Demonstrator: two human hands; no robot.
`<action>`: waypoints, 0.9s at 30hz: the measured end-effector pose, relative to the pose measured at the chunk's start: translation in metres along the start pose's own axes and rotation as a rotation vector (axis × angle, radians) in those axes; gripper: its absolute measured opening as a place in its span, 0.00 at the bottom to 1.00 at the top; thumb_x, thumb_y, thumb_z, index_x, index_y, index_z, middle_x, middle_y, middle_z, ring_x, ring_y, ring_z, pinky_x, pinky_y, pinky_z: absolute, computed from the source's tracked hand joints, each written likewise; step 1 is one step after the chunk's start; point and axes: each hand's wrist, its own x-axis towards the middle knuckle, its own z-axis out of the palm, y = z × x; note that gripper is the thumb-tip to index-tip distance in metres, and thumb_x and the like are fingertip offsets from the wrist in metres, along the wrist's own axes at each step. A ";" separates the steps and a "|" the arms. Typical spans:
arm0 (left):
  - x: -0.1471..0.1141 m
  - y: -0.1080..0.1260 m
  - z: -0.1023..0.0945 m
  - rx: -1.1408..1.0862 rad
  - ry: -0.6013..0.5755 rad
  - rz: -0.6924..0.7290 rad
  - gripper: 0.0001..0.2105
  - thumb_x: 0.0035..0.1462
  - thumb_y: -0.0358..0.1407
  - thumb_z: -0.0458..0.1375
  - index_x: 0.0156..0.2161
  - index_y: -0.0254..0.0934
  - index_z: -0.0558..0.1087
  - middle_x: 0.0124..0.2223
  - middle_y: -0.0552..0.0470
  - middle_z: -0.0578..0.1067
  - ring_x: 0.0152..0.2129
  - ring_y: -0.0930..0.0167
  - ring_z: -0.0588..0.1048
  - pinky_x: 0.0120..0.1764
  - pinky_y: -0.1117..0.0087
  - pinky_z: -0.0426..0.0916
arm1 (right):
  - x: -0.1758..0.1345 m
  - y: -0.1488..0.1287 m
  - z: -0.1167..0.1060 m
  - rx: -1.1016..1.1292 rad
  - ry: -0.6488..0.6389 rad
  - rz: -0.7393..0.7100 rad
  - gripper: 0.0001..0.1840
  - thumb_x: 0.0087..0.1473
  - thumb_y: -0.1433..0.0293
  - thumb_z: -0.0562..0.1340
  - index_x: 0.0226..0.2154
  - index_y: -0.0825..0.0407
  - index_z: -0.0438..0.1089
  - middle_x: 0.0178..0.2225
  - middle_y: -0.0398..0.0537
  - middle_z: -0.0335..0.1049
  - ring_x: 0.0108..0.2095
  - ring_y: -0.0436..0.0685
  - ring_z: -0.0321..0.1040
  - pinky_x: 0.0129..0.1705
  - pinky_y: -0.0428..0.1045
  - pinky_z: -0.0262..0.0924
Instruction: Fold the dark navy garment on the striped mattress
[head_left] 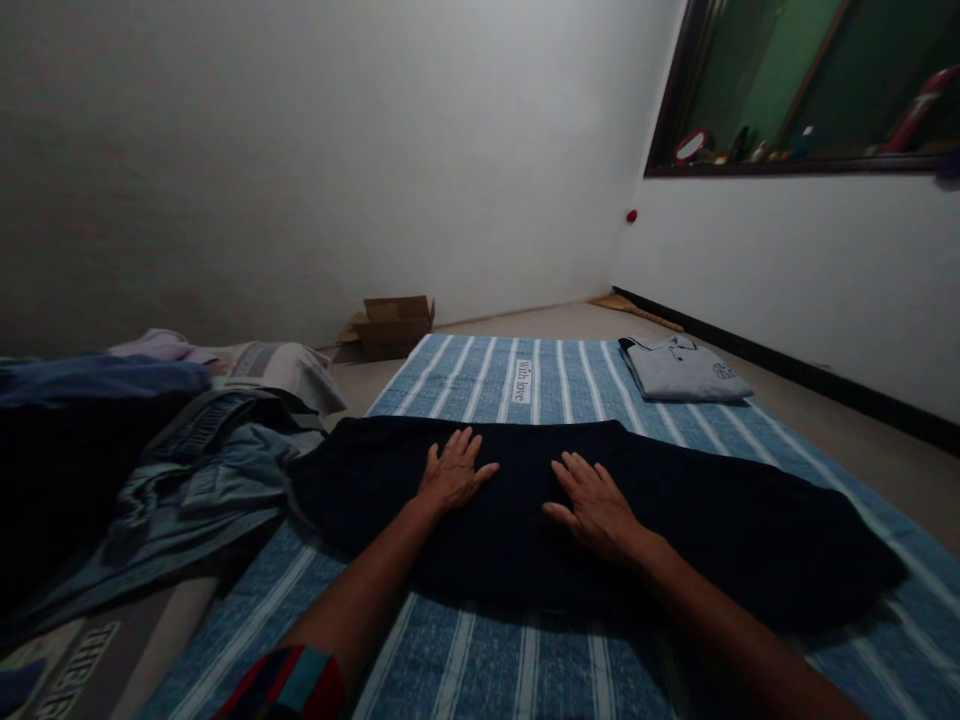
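A long dark navy garment [517, 540] lies spread crosswise over a blue-and-white striped cloth [480, 375]; its exact kind cannot be made out. On the left half of it, my left hand [453, 472] rests palm down with the fingers spread. My right hand [592, 508] lies flat on the same garment, a little right of the middle, its thumb pointing inward. Neither hand grips anything. The garment's left end touches a pair of denim jeans [217, 480], and its right end reaches toward the cloth's right edge.
A folded grey shirt [682, 370] sits at the far right of the striped cloth. Heaped clothes [90, 400] fill the left side. An open cardboard box [394, 325] stands on the floor by the wall. A window [810, 80] with small items on its sill is upper right.
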 end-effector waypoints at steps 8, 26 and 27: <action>0.000 0.000 0.000 0.000 0.006 0.008 0.35 0.59 0.57 0.35 0.64 0.38 0.50 0.67 0.46 0.46 0.64 0.60 0.42 0.59 0.48 0.40 | -0.034 -0.020 0.026 0.013 -0.062 -0.090 0.41 0.57 0.45 0.44 0.64 0.52 0.42 0.66 0.54 0.29 0.65 0.61 0.23 0.63 0.61 0.23; -0.044 -0.002 -0.009 -0.031 -0.025 -0.080 0.32 0.61 0.53 0.39 0.63 0.35 0.53 0.67 0.42 0.47 0.64 0.60 0.42 0.60 0.49 0.41 | -0.035 -0.017 0.038 -0.044 -0.010 -0.095 0.40 0.57 0.44 0.41 0.64 0.50 0.44 0.66 0.51 0.33 0.65 0.59 0.27 0.63 0.60 0.27; -0.046 -0.005 -0.008 -0.036 -0.022 -0.081 0.31 0.61 0.53 0.39 0.63 0.35 0.53 0.67 0.42 0.48 0.64 0.60 0.43 0.60 0.50 0.42 | -0.035 -0.017 0.038 -0.046 -0.013 -0.093 0.40 0.57 0.44 0.41 0.64 0.50 0.44 0.66 0.51 0.32 0.65 0.59 0.27 0.63 0.60 0.27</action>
